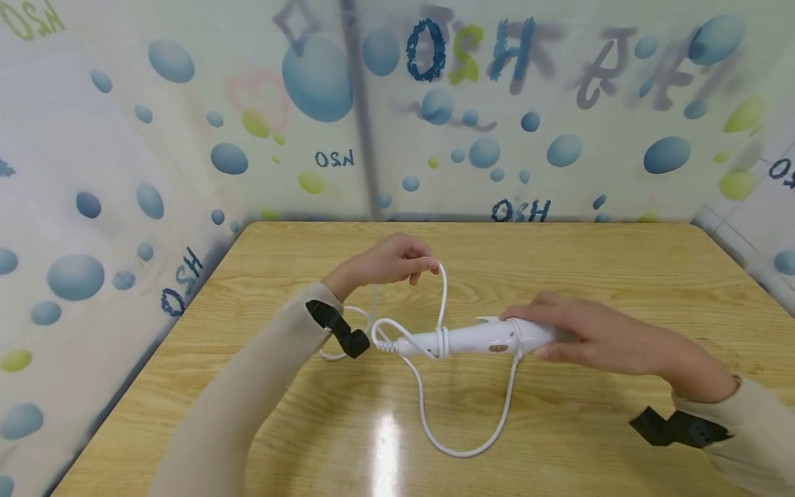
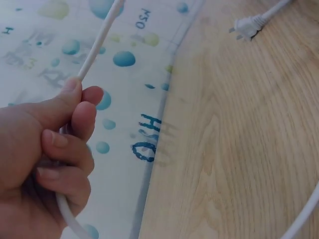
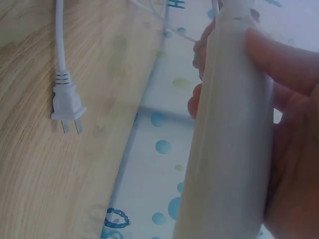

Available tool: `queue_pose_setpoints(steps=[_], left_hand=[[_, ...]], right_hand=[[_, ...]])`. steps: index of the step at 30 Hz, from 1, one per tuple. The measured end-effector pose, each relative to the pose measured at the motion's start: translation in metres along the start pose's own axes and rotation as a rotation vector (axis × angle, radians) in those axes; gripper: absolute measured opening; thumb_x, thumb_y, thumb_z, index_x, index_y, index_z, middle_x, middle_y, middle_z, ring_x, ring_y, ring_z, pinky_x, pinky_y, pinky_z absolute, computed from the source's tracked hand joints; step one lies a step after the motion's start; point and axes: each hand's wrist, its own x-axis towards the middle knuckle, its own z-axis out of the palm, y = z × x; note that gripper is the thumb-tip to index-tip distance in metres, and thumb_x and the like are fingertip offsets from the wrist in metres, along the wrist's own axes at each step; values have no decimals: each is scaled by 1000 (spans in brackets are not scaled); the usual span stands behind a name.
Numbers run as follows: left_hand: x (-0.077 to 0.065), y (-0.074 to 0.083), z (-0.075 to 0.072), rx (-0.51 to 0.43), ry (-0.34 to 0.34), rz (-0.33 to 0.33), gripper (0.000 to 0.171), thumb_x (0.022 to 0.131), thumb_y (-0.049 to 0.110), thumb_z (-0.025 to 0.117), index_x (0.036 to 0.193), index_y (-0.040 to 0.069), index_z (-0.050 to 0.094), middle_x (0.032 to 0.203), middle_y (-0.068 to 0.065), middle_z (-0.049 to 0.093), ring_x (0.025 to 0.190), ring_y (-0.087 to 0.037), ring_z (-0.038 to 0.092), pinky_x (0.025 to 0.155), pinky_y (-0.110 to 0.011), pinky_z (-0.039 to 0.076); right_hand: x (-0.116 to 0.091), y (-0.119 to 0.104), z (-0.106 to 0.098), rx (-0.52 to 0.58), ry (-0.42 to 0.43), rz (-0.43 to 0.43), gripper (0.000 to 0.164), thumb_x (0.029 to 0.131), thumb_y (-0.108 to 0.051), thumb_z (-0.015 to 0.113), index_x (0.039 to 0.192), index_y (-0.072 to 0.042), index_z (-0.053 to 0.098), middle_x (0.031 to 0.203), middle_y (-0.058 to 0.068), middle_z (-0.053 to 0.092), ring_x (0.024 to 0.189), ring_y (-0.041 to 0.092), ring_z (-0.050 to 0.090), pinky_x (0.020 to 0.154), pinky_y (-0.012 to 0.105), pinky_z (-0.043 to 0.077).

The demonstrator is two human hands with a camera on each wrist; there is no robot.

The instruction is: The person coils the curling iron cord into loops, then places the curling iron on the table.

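A white curling iron (image 1: 468, 340) lies crosswise in the head view, its cord end to the left. My right hand (image 1: 596, 335) grips its thick right end, thumb on the near side and fingers round the far side; the right wrist view shows this smooth white body (image 3: 227, 129) close up. My left hand (image 1: 397, 261), raised beyond the cord end, pinches the white cord (image 1: 444, 293) between thumb and forefinger, and the other fingers curl round it. Some turns of cord circle the handle, and a loop hangs toward me.
A two-pin plug (image 2: 247, 28) on the cord shows over the wooden table (image 1: 310, 442) in both wrist views. Behind the table's far edge stands a wall covering (image 1: 397, 138) with blue and green dots. Black straps (image 1: 335, 328) with small devices sit on both wrists.
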Motion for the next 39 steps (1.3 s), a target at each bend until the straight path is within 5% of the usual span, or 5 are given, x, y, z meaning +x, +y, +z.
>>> queue_pose_setpoints(steps=[11,23,32,39], left_hand=[[2,36,-5,61,8,141,17,93,17,56,89,8,69,56,-5,54,40,-16,30,42,-25,26],[-19,72,13,108,-10,162,15,92,14,57,86,8,69,55,-1,54,40,-13,32,44,-24,29],[-40,88,29,80,79,92,18,93,14,55,97,4,70,56,1,55,41,-11,33,42,-23,26],[-54,82,35,10,120,136,30,96,10,49,123,3,58,62,-2,56,45,-12,36,45,-24,32]], right_hand=[[9,7,13,-152,-27,54,48,90,-28,60,134,-12,47,98,-4,51,72,5,45,60,24,39],[20,19,20,-269,65,188,50,87,-22,63,133,-8,47,97,5,54,64,7,46,54,25,39],[26,18,25,-432,282,248,50,84,-24,66,129,-8,50,97,15,57,65,19,53,52,35,43],[22,16,22,-340,572,318,49,86,-25,66,128,-10,48,96,21,56,63,26,51,45,34,39]])
